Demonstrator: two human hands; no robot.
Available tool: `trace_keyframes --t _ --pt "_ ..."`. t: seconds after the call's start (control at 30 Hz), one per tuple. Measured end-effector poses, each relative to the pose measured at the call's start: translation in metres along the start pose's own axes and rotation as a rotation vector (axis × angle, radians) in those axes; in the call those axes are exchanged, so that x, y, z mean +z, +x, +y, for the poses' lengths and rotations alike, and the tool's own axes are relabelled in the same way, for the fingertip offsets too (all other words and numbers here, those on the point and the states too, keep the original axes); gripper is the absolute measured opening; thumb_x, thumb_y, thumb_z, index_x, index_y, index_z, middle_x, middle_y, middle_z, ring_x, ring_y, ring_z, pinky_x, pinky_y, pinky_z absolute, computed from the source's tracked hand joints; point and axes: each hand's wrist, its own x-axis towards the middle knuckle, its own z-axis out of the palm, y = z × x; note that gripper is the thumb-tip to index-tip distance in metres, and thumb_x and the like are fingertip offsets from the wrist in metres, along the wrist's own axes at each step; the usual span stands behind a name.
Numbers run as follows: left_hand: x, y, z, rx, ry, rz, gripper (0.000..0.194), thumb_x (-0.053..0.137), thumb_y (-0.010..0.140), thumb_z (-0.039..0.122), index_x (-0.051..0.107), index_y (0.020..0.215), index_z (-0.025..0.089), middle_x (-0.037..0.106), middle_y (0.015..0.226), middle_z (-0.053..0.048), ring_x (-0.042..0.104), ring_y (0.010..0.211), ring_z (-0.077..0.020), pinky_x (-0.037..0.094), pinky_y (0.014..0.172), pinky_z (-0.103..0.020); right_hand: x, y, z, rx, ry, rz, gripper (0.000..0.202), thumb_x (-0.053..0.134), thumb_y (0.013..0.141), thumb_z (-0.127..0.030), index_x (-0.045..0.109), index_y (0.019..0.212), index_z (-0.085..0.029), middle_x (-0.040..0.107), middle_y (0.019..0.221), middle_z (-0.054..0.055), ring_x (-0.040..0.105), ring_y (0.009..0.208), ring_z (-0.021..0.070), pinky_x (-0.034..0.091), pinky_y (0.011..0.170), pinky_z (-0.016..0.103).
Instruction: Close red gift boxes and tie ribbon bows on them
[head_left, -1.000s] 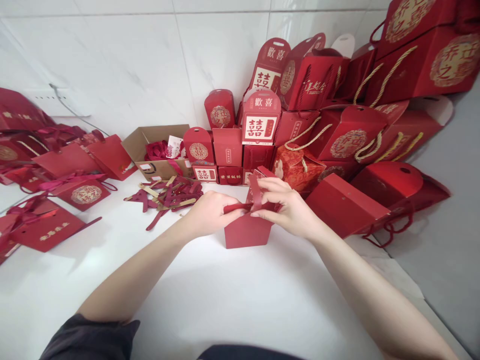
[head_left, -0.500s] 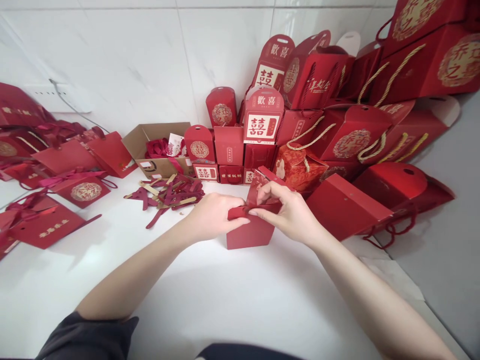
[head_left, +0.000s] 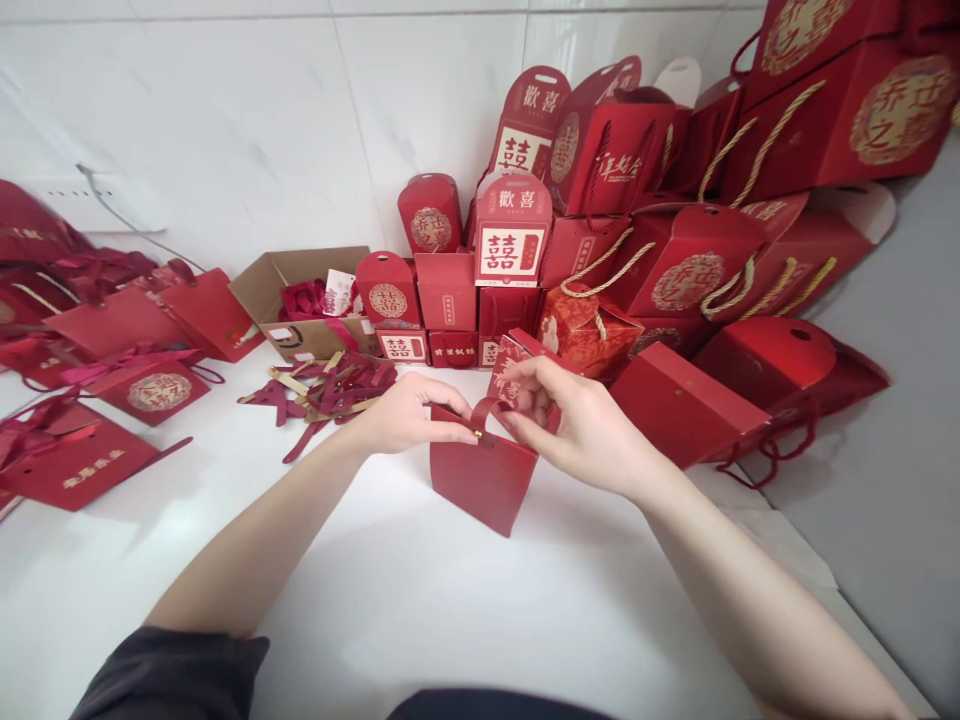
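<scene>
A small red gift box [head_left: 484, 482] stands on the table, its plain front turned at an angle toward me. A dark red strap handle [head_left: 486, 411] arches at its top, beside a small gold fastener [head_left: 478, 434]. My left hand [head_left: 409, 412] pinches the box's upper edge, with the thumb at the fastener. My right hand [head_left: 574, 412] is closed at the strap's right side, its fingers bent over the top; part of the grip is hidden. Just behind the fingers rises a red patterned panel [head_left: 511, 368].
Loose straps [head_left: 330, 395] lie in a heap at left-centre, before a cardboard carton [head_left: 300, 335] holding red ribbon. Stacked red boxes [head_left: 600, 240] line the wall at back and right. Several red bags [head_left: 165, 390] stand at left. White tabletop [head_left: 420, 600] lies in front.
The gift box has turned, its front lower corner swinging toward me. My hands have moved slightly apart, and the strap's arch and gold fastener now show between them.
</scene>
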Motion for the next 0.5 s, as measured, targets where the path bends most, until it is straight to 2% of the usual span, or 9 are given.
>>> trace_keyframes --t 0.1,0.2,0.3,0.37,0.43,0.5 --pt "-0.006 -0.001 0.001 0.003 -0.017 -0.085 0.014 0.077 0.073 0.027 0.077 0.08 0.015 0.076 0.083 -0.006 0.068 0.076 -0.015 0.052 0.07 -0.021 0.003 0.001 0.004 -0.011 -0.129 -0.097 0.011 0.058 0.086 -0.013 0.067 0.09 -0.019 0.066 0.082 0.003 0.06 0.074 0.0138 0.045 0.069 0.025" --pt "-0.01 -0.001 0.004 -0.003 -0.01 -0.134 0.012 0.076 0.073 0.025 0.077 0.08 0.015 0.076 0.084 -0.006 0.068 0.076 -0.0155 0.053 0.069 -0.021 0.007 0.002 0.003 0.041 -0.158 -0.094 0.017 0.055 0.089 -0.017 0.064 0.074 -0.018 0.066 0.076 0.003 0.059 0.07 0.014 0.044 0.065 0.026" --pt "-0.01 -0.002 0.005 -0.026 -0.04 -0.171 0.013 0.076 0.073 0.024 0.077 0.081 0.014 0.076 0.083 -0.007 0.069 0.076 -0.0166 0.054 0.069 -0.022 0.01 0.001 -0.002 0.153 0.002 -0.071 0.023 0.052 0.091 -0.025 0.06 0.071 -0.019 0.066 0.068 0.0 0.058 0.06 0.0121 0.044 0.06 0.025" --pt "-0.009 -0.003 0.004 -0.05 -0.09 -0.16 0.013 0.077 0.072 0.023 0.076 0.08 0.014 0.076 0.082 -0.007 0.07 0.076 -0.0163 0.055 0.069 -0.021 0.012 0.0 -0.005 0.202 0.198 -0.075 0.018 0.054 0.091 -0.028 0.062 0.077 -0.02 0.069 0.072 -0.001 0.062 0.062 0.0118 0.047 0.062 0.024" --pt "-0.007 -0.002 0.002 -0.069 -0.145 -0.133 0.014 0.079 0.07 0.022 0.073 0.078 0.013 0.075 0.081 -0.006 0.07 0.075 -0.0151 0.055 0.067 -0.02 0.015 -0.001 -0.007 0.2 0.319 -0.081 0.013 0.058 0.089 -0.03 0.065 0.082 -0.021 0.071 0.079 -0.001 0.065 0.07 0.0126 0.048 0.065 0.024" --pt "-0.005 -0.002 0.0 -0.08 -0.173 -0.119 0.015 0.08 0.069 0.023 0.07 0.076 0.013 0.075 0.078 -0.005 0.07 0.072 -0.0136 0.054 0.065 -0.019 0.017 -0.002 -0.007 0.169 0.337 -0.089 0.011 0.061 0.087 -0.028 0.067 0.082 -0.021 0.071 0.082 -0.001 0.065 0.073 0.0128 0.048 0.066 0.024"
